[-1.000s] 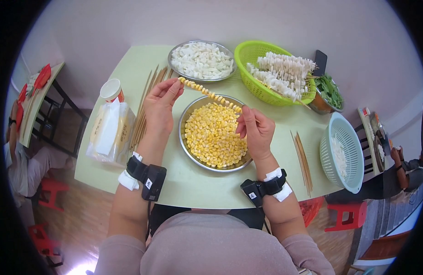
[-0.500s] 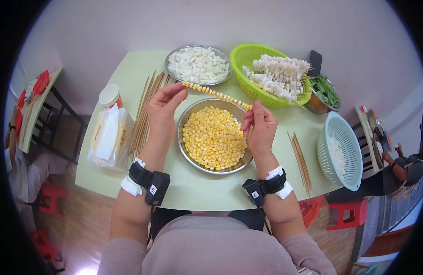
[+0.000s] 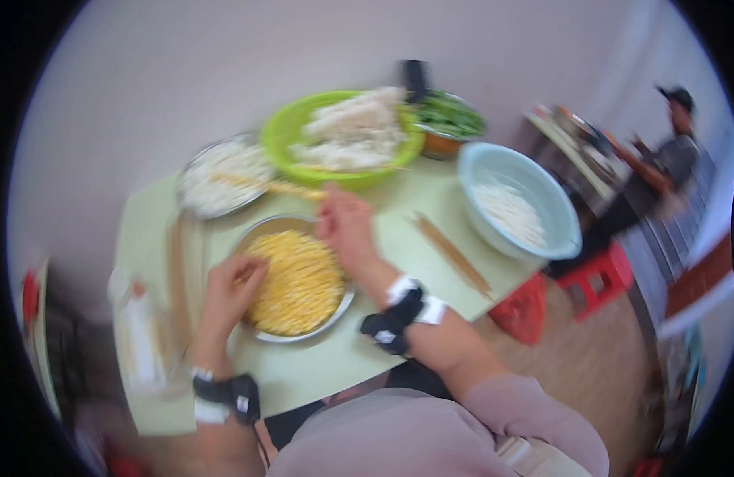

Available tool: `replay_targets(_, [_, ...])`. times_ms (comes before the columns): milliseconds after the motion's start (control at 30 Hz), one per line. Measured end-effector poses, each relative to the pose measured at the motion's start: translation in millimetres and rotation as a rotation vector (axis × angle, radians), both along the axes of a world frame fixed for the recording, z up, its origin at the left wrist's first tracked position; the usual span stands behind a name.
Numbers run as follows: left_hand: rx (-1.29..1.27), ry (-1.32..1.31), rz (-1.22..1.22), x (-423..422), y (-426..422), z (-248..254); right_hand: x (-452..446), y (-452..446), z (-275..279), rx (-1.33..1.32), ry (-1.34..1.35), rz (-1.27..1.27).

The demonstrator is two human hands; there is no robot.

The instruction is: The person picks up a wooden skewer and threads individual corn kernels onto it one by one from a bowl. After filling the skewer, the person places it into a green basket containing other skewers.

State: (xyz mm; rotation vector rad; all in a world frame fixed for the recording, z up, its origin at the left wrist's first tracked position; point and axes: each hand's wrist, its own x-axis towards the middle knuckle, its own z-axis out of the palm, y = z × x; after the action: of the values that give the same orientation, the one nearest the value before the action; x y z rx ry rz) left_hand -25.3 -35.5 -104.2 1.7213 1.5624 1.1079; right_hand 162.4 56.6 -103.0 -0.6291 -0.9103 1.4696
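My right hand [image 3: 348, 226] is closed on one end of a corn skewer [image 3: 291, 189], a thin stick threaded with yellow kernels. The skewer points left, above the rim of a plate of white pieces [image 3: 216, 195]. Below it stands a metal bowl [image 3: 251, 230] full of loose corn kernels [image 3: 302, 278]. Over the bowl's left side, my left hand [image 3: 230, 290] has its fingers curled together near the kernels. Blur hides whatever those fingers may hold.
A green basket [image 3: 279, 139] holds white skewers [image 3: 355, 131]. Behind it are a phone [image 3: 414, 79] and a bowl of greens [image 3: 450, 115]. Right are bare sticks [image 3: 454, 254] and a blue basket [image 3: 557, 222]. A tissue pack [image 3: 144, 342] lies left. Another person [image 3: 669, 167] stands far right.
The view has swung right and blurred. My left hand has let go of the skewer's far end and dropped to the corn bowl. My right hand still holds the skewer.
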Motion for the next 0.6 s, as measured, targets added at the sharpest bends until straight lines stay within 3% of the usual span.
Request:
replay_targets(33, [-0.084, 0.168, -0.103, 5, -4, 0, 2, 2, -5, -0.02, -0.037, 0.032])
replay_targets(133, [0.083, 0.182, -0.32, 16, -4, -14, 3, 0, -12, 0.052, -0.045, 0.051])
replay_targets(233, [-0.022, 0.225, -0.256, 21, -5, -10, 5, 1, -13, 0.07, -0.011, 0.059])
replay_targets(600, [0.023, 0.197, -0.203, 19, 0, -9, 4, 1, -7, 0.105, 0.058, 0.141])
